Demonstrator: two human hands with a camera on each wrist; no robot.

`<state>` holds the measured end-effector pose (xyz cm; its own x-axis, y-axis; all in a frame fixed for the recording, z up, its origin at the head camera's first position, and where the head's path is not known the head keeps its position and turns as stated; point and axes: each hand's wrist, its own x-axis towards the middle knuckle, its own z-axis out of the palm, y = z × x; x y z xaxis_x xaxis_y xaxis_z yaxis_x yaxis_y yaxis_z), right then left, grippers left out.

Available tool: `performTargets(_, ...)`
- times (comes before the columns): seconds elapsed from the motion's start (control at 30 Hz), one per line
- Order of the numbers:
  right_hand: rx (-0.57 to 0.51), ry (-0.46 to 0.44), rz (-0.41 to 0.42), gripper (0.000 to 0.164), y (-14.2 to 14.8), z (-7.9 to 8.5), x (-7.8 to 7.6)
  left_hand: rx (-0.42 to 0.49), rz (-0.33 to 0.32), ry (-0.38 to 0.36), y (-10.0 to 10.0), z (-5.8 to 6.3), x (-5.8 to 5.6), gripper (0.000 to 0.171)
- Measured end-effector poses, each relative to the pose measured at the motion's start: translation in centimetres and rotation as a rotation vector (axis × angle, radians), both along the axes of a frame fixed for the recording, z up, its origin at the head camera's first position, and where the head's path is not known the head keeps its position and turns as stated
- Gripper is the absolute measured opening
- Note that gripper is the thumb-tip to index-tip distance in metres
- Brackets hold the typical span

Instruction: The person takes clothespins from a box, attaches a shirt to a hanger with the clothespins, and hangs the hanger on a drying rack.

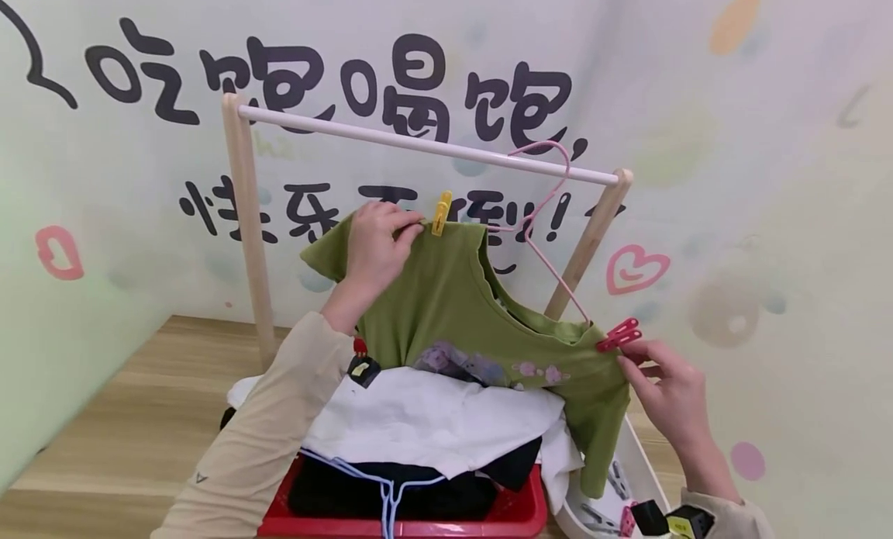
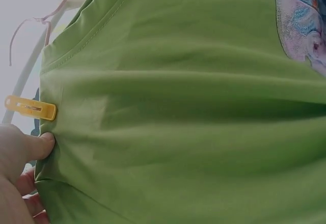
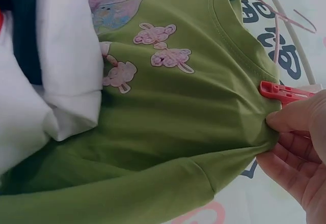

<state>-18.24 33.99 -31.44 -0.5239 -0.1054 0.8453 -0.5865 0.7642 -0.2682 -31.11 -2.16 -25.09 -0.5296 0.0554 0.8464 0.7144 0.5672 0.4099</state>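
A green shirt (image 1: 446, 283) with printed purple figures hangs on a pink hanger (image 1: 551, 267), whose hook overlaps the rack's white rail in the head view. My left hand (image 1: 380, 240) pinches the shirt's left shoulder, thumb in front and fingers behind the cloth. Just beside that thumb a yellow clothespin (image 2: 30, 107) clips the shoulder edge. At the other shoulder my right hand (image 3: 300, 152) pinches the fabric between thumb and fingers, right below a red clothespin (image 3: 285, 91). The shirt's lower part is hidden behind white cloth.
A wooden rack (image 1: 247, 213) with a white rail (image 1: 418, 142) stands against the printed wall. In front, white clothing (image 1: 425, 415) and black clothing lie over a red basket (image 1: 537, 516), with blue hangers (image 1: 387, 485). A white tray (image 1: 645, 454) at right holds several clothespins.
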Motion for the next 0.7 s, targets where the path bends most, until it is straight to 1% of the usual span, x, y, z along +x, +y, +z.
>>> performTargets(0.23, 0.026, -0.007, -0.014, 0.027, -0.3, 0.8, -0.4, -0.021, 0.054, -0.071, 0.3, 0.1, -0.7, 0.014)
performTargets(0.47, 0.028, -0.035, -0.017, 0.023, -0.4, 0.8, -0.3, -0.046, 0.058, -0.122, 0.4, -0.3, -1.0, 0.016)
performTargets(0.7, 0.045, -0.044, -0.03, 0.024, -0.3, 0.5, -0.3, -0.076, 0.051, -0.135, 0.3, -0.9, -1.3, 0.015)
